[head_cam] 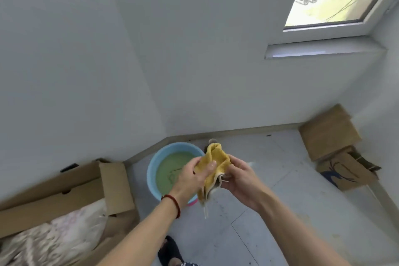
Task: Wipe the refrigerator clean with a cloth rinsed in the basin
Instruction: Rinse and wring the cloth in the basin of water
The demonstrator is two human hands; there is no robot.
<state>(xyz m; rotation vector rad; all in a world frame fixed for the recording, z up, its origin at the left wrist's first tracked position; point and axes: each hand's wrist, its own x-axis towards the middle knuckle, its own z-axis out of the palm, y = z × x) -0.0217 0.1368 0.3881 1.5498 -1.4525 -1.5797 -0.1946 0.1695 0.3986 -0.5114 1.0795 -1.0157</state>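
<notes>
From left to right: the basin (153, 165) sits on the floor at 10 o'clock of my hands, holding greenish water; my left hand (195, 176) and right hand (237, 179) both pinch the folded yellow cloth (216, 157), fingers curled round it above the basin's right rim. I judge the step as cloth preparation — folding or wringing. The refrigerator is out of view, so the next move calls for turning toward it, grip maintained.

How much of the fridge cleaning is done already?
Not much shows as done. The blue basin on the floor holds greenish water. Both the left hand and the right hand grip the yellow cloth, bunched up above the floor beside the basin. No refrigerator is in view, so the wiping cannot be judged.
</notes>
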